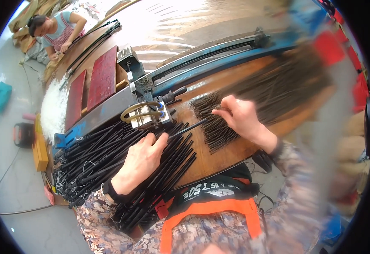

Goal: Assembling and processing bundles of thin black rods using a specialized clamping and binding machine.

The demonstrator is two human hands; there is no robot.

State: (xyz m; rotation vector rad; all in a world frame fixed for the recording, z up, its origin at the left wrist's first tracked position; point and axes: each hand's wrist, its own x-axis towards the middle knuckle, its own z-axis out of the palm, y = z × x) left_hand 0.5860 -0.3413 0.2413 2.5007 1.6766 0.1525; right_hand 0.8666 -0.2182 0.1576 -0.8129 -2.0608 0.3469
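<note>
My left hand [142, 158] is closed around a thin black tube [189, 128], whose bare end points right toward the other hand. Under and beside that hand lies a heap of similar black tubes [109, 156], several with thin white loops at their far-left ends. My right hand [242, 118] has thumb and forefinger pinched together above the left ends of a bed of long dark coil springs [219, 137]. What sits between those fingertips is too small to make out. A gap separates the pinch from the tube's end.
A blue metal rail machine [185, 82] runs across the table [189, 167], with a clamp block [144, 120] carrying hoses near my left hand. Dark red boards [102, 78] and white shavings [53, 108] lie beyond. Another person [62, 31] works at the far left.
</note>
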